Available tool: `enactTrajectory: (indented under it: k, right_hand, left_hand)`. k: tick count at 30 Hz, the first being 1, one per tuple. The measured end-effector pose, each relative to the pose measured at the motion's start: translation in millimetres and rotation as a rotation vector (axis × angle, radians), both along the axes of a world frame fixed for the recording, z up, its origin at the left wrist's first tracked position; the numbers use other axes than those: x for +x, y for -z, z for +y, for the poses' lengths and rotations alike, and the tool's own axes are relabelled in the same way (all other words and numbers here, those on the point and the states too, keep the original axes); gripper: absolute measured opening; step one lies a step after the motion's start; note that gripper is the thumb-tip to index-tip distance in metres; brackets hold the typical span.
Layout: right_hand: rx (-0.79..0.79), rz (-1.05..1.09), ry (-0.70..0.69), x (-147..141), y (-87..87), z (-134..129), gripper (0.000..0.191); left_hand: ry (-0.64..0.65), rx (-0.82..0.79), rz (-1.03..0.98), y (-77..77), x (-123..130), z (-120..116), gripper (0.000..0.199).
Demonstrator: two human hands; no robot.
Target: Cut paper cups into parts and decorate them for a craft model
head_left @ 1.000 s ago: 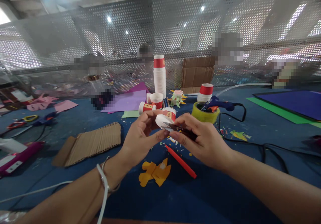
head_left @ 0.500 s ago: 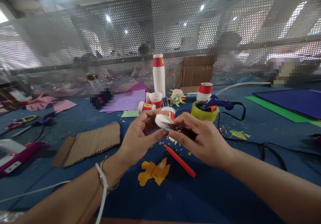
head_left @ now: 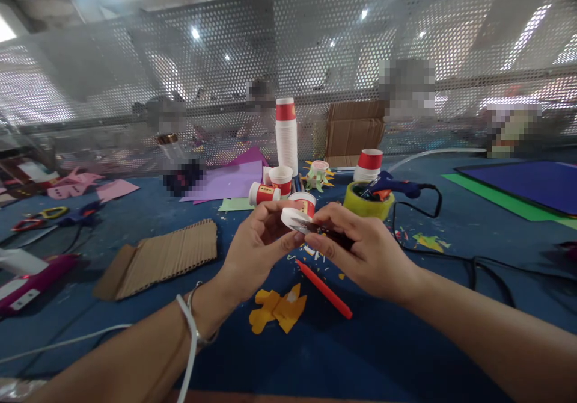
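White paper [head_left: 290, 213] was pinched in the left hand [head_left: 253, 240], and the right hand [head_left: 373, 254] gripped scissors [head_left: 308, 226] against it above the blue desk [head_left: 306, 367].

No legible text. Cup lying on its side [head_left: 265, 193]: dark marks on a yellow label [head_left: 267, 194], too small to read. Nearest cup [head_left: 305, 203]: similar marks, likewise unreadable. Tall cup stack [head_left: 287, 144]: yellowish mark on red, indistinct.
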State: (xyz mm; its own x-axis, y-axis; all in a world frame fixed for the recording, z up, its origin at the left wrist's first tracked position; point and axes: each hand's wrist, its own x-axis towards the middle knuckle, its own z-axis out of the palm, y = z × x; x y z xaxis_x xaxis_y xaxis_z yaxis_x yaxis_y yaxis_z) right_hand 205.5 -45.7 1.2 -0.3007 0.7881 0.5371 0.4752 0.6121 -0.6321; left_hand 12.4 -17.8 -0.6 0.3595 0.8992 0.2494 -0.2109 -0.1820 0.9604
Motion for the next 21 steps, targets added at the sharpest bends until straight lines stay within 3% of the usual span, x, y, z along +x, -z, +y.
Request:
enactTrajectory:
  k: [10, 21]
  right_hand:
    - [-0.011, -0.018, 0.018, -0.8, -0.7, 0.8, 0.025]
    - [0.075, -0.107, 0.105, -0.8, -6.8, -3.0, 0.028]
  left_hand:
    - [-0.048, -0.012, -0.020, 3.5, 2.2, -1.1, 0.044]
    - [-0.080, 0.102, 0.018, -1.6, -0.1, -1.4, 0.043]
